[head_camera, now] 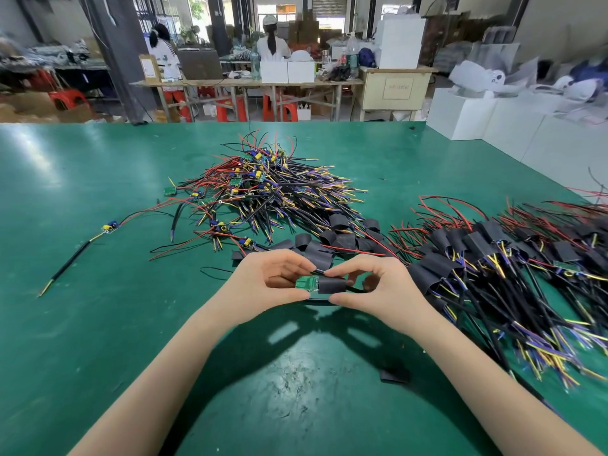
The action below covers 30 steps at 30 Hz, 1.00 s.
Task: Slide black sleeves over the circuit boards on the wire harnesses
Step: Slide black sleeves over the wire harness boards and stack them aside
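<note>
At the centre of the frame, the left hand (273,281) pinches a small green circuit board (305,284) between thumb and fingers (304,267), clamped on its left end. The right hand (371,284) pinches a black sleeve (332,284) between thumb and forefinger; the sleeve covers the board's right part, while the green left part still shows. Both are held just above the green desk (98,291). Just beyond the hands lies a scatter of loose black sleeves (342,240). Above them, at mid-frame, sits a heap of unsleeved wire harnesses (279,192) with red, black, yellow and purple leads. To the right of the frame spreads a pile of sleeved harnesses (487,258). One single harness (82,248) lies apart at the left.
</note>
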{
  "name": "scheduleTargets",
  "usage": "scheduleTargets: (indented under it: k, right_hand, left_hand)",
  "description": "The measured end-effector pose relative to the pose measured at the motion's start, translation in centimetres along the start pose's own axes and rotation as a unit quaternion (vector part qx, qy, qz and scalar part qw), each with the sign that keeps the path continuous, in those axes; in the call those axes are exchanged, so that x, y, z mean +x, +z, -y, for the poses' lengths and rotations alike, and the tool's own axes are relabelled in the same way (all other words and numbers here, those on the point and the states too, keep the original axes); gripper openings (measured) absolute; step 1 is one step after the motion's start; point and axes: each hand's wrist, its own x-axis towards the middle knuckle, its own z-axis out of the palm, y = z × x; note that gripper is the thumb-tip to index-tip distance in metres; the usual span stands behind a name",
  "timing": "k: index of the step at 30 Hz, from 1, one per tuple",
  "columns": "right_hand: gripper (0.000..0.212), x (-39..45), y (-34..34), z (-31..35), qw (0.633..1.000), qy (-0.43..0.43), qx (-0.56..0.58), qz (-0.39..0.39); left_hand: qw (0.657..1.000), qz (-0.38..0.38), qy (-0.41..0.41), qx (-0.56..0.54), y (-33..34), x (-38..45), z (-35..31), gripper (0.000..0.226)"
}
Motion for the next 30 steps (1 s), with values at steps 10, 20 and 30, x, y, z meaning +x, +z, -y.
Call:
scheduleTargets:
  k: [10,20,30]
  right_hand:
    - [0.032,-0.2,0.4,0.7,0.996,-0.074,-0.029,-0.033]
    - [0.03,-0.5,0.7,1.0,0.982,-0.153,-0.099,-0.046]
    - [0.03,-0.5,0.6,1.4,0.986,-0.13,-0.106,-0.021]
  left_hand:
    - [0.999,-0.005,-0.027,-0.046,0.1,0.1,0.1,0.018]
    - [0.983,0.003,-0.133,-0.126,1.1,0.2,0.5,0.006]
    - [0.988,0.027,-0.143,-0.044,0.6,0.0,0.6,0.018]
